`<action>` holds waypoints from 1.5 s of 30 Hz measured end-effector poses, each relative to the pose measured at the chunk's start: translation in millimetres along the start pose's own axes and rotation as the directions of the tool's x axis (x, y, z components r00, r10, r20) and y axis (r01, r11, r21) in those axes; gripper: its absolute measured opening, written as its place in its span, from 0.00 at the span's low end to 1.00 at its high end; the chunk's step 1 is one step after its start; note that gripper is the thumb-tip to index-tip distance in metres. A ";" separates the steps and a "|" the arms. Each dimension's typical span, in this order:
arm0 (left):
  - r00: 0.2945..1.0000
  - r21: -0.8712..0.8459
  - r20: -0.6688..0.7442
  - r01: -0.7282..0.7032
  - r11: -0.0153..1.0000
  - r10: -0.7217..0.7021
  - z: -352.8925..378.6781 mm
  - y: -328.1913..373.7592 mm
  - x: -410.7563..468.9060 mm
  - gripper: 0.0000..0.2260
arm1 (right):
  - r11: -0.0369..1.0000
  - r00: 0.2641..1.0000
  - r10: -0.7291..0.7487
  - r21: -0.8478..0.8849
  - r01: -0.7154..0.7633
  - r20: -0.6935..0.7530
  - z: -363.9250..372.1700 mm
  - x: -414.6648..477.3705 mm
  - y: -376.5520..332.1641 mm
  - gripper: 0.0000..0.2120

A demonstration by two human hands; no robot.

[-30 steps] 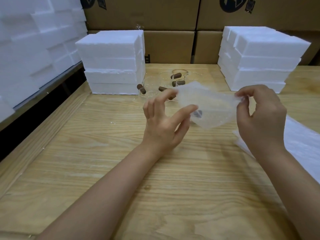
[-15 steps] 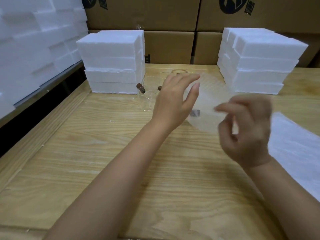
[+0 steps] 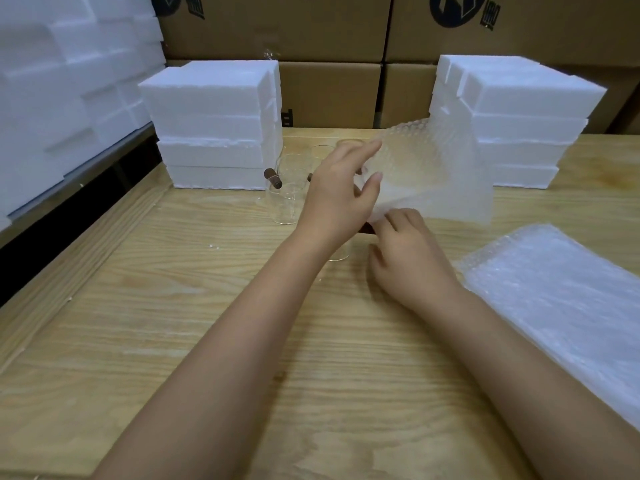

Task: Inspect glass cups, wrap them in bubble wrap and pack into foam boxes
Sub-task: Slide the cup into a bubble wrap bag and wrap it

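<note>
glass cup (image 3: 337, 252) mostly hidden under hands; left hand (image 3: 337, 199) fingers pinch bubble wrap sheet (image 3: 433, 174), right hand (image 3: 408, 261) grip unclear; cup cld tip twd 12 o'clock.

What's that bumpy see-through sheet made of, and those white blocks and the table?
The sheet looks like thin clear plastic bubble wrap: rows of little air pockets, table colour showing through. The white blocks seem to be foam, matte with crumbly, grainy edges. The table looks like pale wood, probably plywood, with wavy grain lines and a dull finish.
</note>
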State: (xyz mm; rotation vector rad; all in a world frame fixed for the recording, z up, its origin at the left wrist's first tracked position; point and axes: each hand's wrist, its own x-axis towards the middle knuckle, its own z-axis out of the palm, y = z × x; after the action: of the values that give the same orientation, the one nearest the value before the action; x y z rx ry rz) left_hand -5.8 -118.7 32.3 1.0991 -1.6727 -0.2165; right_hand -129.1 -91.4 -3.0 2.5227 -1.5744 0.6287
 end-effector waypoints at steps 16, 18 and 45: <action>0.941 0.027 0.228 0.250 0.968 -0.249 -27.2 -7.5 10.1 0.21 | 0.940 0.936 -0.220 0.315 0.129 0.273 -77.9 -0.5 14.7 0.11; 0.938 -0.006 0.225 0.271 0.963 -0.263 -27.1 -6.5 9.0 0.22 | 0.909 0.917 -0.267 0.394 0.138 0.296 -104.2 -2.9 14.7 0.12; 0.964 -0.408 0.262 0.154 0.900 -0.046 -21.0 28.6 6.0 0.24 | 0.994 0.993 0.104 0.045 -0.102 -0.047 -105.4 8.2 34.8 0.10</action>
State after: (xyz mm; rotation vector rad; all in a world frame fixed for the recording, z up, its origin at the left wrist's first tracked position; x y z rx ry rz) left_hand -4.0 -99.5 62.6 0.8477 -1.6776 -0.7785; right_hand -187.1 -82.7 91.5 2.4482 -1.7006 0.7382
